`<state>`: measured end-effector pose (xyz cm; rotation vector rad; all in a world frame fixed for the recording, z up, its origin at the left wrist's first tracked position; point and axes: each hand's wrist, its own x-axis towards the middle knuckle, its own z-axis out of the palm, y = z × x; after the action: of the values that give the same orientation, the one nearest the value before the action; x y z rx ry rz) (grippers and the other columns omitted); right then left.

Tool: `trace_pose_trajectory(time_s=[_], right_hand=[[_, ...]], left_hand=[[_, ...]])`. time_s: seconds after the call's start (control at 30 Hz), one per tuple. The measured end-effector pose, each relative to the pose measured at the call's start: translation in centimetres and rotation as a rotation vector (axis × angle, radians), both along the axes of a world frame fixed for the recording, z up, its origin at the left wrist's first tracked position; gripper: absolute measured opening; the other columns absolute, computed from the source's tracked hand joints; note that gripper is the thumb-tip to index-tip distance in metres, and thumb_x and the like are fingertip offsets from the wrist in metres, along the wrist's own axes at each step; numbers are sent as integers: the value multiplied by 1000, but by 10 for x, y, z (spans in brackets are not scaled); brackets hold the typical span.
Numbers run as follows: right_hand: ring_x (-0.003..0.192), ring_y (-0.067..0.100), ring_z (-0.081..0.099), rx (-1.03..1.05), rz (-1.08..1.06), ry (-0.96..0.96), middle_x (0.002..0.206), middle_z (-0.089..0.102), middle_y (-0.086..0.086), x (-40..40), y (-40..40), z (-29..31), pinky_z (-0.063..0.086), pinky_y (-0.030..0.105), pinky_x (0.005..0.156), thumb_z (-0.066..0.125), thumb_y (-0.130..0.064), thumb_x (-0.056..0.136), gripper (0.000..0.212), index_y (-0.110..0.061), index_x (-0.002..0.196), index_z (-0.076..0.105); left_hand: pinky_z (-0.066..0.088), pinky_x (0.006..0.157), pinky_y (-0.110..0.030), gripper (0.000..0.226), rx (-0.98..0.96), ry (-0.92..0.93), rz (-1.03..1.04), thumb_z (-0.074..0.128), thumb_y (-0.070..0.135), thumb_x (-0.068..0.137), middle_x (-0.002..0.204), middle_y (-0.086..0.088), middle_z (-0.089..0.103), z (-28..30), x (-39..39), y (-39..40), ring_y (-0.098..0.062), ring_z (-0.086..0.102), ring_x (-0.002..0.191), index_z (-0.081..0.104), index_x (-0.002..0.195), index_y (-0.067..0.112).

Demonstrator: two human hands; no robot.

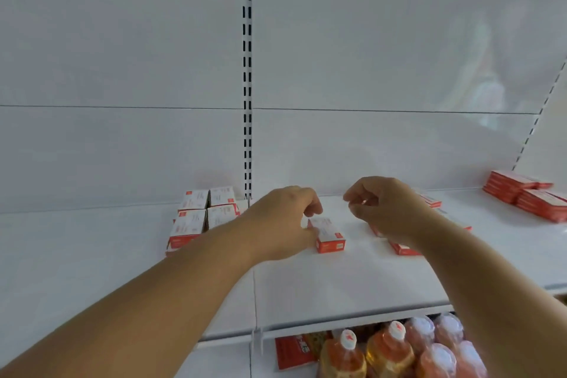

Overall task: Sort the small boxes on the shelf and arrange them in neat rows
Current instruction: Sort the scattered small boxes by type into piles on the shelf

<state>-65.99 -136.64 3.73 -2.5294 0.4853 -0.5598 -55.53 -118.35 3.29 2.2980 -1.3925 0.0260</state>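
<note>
- Two bare arms reach forward over a white shelf (337, 285), which runs the full width of the scene in front of a pale back panel (122, 55).
- Down the panel's middle runs a slotted upright (247, 70), ending just behind the shelf.
- On a lower level, near and right, stand bottles (395, 350) of orange and pink drink, with a red packet (291, 351) to their left.
- At the far right of the shelf lie stacks of flat red boxes (524, 193).
- Left of centre, a block of small red-and-white boxes (202, 215) stands in rows, touching each other.
- Left hand (279, 224) is at the centre, fingers curled down around the far end of a single small box (328, 236), thumb against its left side.
- That box lies on the shelf, well apart from the block, its red end facing near.
- Right hand (386, 209) hovers just right of it, fingers loosely curled and thumb near the fingertips, nothing visible between them.
- Under the right wrist, more red boxes (402, 248) lie scattered, partly hidden.
</note>
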Motion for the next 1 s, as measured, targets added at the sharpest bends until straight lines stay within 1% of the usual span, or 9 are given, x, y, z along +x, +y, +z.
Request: trace_pose_trajectory(time_s=[0.2,0.3,0.37,0.47,0.7,0.8,0.87,0.93,1.0], right_hand=[[62,1,54,-61,-23,40,78,60,-20,-22,-60,-9,36,6,54,63,-13,87,19,-31,91,67],[81,9,61,-106,-13,164,99,63,-18,-26,-91,-11,48,19,72,66,-23,88,19,-34,103,65],[96,12,62,-161,28,316,114,63,-14,-26,-108,-13,50,28,87,69,-35,86,34,-32,119,63],[100,11,59,-178,122,427,114,62,-14,-23,-122,-19,48,29,94,71,-45,82,50,-31,128,59],[79,-6,59,-32,263,-55,103,57,-14,-24,-133,-29,43,7,68,78,-28,79,41,-26,116,62],[83,-2,64,213,281,-211,110,58,-15,-23,-122,-24,52,14,66,77,-22,81,50,-30,124,53],[79,-2,66,368,246,-270,112,57,-18,-22,-111,-19,52,17,54,72,-24,85,50,-33,127,47],[74,-3,64,341,220,-248,108,59,-17,-20,-102,-14,50,15,51,68,-25,89,39,-33,122,47],[81,2,63,181,235,-168,105,61,-16,-17,-90,-13,51,17,62,67,-29,89,30,-32,116,54]], left_hand=[[37,91,-28,59,252,-53,87,64,55,84,136,5,44,1,-10,-52,-16,39,128,43,134,32],[38,96,-29,58,219,-71,111,64,55,84,137,6,45,8,-24,-81,-16,41,127,45,133,32],[41,98,-31,54,176,-69,111,64,52,85,135,6,48,9,-34,-103,-16,45,123,47,131,31],[44,98,-32,52,163,-17,128,67,45,83,134,6,52,2,-41,-130,-15,49,119,49,130,31],[48,92,-30,50,40,39,190,74,41,80,121,6,60,-13,-44,-144,-14,57,109,57,126,28],[50,84,-26,38,-121,31,252,77,39,79,105,12,63,-10,-39,-134,-9,60,97,63,113,30],[50,82,-21,31,-309,224,301,73,32,86,104,13,67,-8,-38,-124,-5,63,93,64,115,26],[53,85,-27,27,-661,749,281,59,17,97,108,-1,71,-6,-39,-117,-14,68,94,63,123,11],[55,87,-37,29,-978,1228,201,43,10,102,111,-17,71,-5,-40,-105,-27,69,96,60,125,4]])
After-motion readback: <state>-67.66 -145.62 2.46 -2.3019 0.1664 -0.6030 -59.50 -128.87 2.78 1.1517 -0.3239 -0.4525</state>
